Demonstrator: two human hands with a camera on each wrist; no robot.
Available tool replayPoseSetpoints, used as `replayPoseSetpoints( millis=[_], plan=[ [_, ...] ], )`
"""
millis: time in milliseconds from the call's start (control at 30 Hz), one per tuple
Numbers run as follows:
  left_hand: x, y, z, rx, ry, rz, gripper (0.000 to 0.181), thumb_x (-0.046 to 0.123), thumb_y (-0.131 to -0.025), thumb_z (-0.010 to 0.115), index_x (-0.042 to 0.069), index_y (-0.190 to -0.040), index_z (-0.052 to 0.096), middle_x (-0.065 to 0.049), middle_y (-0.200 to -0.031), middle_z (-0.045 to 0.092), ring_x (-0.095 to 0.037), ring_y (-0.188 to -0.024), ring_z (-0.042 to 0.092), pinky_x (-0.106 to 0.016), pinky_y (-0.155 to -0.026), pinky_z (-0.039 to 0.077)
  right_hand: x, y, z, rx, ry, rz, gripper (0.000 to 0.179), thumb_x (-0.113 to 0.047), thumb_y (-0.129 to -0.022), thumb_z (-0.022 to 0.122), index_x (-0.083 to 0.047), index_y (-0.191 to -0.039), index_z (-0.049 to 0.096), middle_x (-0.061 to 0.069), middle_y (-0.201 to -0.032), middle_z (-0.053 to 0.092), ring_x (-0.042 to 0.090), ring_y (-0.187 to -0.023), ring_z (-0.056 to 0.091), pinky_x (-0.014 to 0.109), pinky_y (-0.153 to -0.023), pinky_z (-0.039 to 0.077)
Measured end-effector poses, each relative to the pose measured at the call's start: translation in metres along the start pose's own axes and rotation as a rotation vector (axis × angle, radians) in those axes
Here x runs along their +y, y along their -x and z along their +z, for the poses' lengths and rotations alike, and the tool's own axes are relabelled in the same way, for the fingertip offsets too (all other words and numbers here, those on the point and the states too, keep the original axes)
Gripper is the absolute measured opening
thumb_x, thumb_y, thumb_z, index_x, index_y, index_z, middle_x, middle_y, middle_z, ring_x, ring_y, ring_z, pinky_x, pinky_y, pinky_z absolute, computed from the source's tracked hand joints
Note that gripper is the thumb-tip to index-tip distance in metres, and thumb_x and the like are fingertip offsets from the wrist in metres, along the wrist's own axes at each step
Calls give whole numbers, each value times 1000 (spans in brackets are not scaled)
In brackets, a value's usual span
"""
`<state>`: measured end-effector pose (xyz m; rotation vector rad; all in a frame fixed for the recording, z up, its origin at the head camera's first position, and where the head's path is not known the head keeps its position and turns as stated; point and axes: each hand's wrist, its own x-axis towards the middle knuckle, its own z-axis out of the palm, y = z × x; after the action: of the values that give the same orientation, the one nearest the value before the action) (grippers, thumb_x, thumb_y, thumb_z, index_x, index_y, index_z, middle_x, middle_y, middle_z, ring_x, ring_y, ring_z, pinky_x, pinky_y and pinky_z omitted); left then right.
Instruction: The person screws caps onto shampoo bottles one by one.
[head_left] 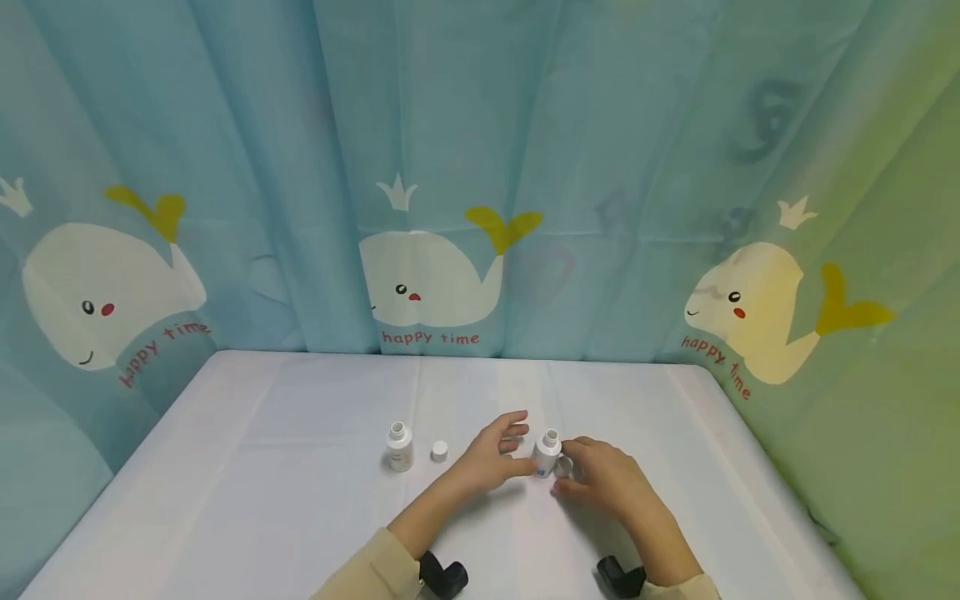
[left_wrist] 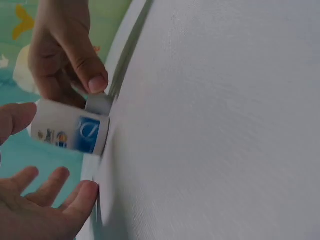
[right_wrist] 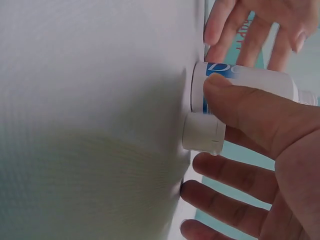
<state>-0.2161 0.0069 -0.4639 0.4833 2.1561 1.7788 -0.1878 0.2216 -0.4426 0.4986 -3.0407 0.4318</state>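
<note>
An uncapped white bottle (head_left: pixel 547 457) with a blue label patch stands upright between the two hands. My left hand (head_left: pixel 489 457) is spread at its left side, fingers apart and thumb tip right at the bottle; the left wrist view shows that thumb near the bottle's shoulder. Close against the bottle's right side, on the table, sits a white cap (right_wrist: pixel 204 133). My right hand (head_left: pixel 609 479) is around this cap, thumb on the near side and fingers beyond, loosely extended. In the right wrist view its thumb (right_wrist: pixel 220 85) overlaps the bottle's label.
Farther left on the white-covered table (head_left: pixel 247 500) stand a second uncapped white bottle (head_left: pixel 401 454) and another white cap (head_left: pixel 439 452). A curtain (head_left: pixel 600 275) printed with whales hangs behind the table and along its sides.
</note>
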Motion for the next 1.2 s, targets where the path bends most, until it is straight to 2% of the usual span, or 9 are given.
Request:
replayPoseSetpoints(
  millis=[167, 267, 367, 533, 700, 833, 967, 1067, 1200],
  plan=[
    [2, -6, 11, -6, -60, 9, 70, 16, -86, 76, 7, -147, 44, -15, -142, 55, -38, -130, 52, -52, -109, 41, -1, 1, 0, 16, 12, 1, 39, -30, -74, 87, -16, -107, 71, -1, -106, 71, 24, -97, 68, 48, -78, 55],
    [3, -10, 15, 12, -97, 32, 62, 19, -87, 77, 9, -142, 51, -11, -135, 61, -33, -124, 57, -49, -104, 46, -3, -1, -2, 10, 7, 12, 30, -27, -74, 88, -20, -98, 71, -8, -96, 68, 16, -85, 64, 42, -70, 53],
    [2, -14, 17, 17, -129, 63, 53, 20, -87, 77, 11, -135, 57, -6, -126, 66, -27, -116, 62, -44, -99, 49, -3, -3, -3, -12, -13, 31, 25, -21, -74, 87, -24, -93, 71, -12, -90, 66, 10, -79, 60, 38, -67, 51],
    [-1, -15, 18, 37, -160, 95, 45, 21, -86, 79, 12, -126, 60, -1, -117, 68, -20, -107, 65, -33, -91, 52, 0, -3, -4, 10, -31, 36, 25, -11, -75, 84, -24, -94, 74, -11, -91, 69, 9, -78, 62, 36, -67, 52],
    [-1, -11, 18, 61, -136, 139, 41, 19, -85, 80, 11, -120, 60, -3, -115, 69, -21, -108, 66, -31, -90, 55, 2, -2, -10, 63, -14, 33, 26, -9, -75, 81, -23, -96, 74, -11, -90, 69, 9, -75, 61, 34, -63, 51],
    [2, 0, 11, 89, -113, 166, 39, 21, -85, 81, 11, -118, 61, -4, -114, 69, -21, -107, 66, -34, -90, 56, 0, -4, -13, 102, -15, -3, 27, -12, -78, 80, -21, -101, 72, -10, -88, 68, 9, -76, 62, 32, -64, 50],
    [7, 20, -3, 103, -66, 181, 40, 21, -85, 81, 12, -119, 61, -4, -114, 67, -21, -104, 67, -30, -87, 57, -4, -3, -17, 165, -56, -58, 26, -11, -78, 79, -19, -102, 71, -9, -89, 68, 12, -80, 64, 32, -68, 52],
    [11, 36, -15, 108, -37, 187, 39, 22, -86, 80, 14, -120, 61, -4, -115, 65, -20, -103, 66, -27, -85, 57, -7, -1, -20, 226, -107, -112, 26, -5, -77, 77, -16, -100, 71, -8, -93, 69, 12, -81, 66, 31, -70, 54],
    [16, 54, -29, 129, -50, 192, 40, 25, -85, 81, 20, -120, 62, 2, -115, 65, -18, -103, 65, -28, -85, 57, -13, 2, -24, 291, -245, -191, 27, 0, -78, 77, -13, -101, 71, -7, -97, 70, 8, -80, 67, 28, -71, 58]
  ],
)
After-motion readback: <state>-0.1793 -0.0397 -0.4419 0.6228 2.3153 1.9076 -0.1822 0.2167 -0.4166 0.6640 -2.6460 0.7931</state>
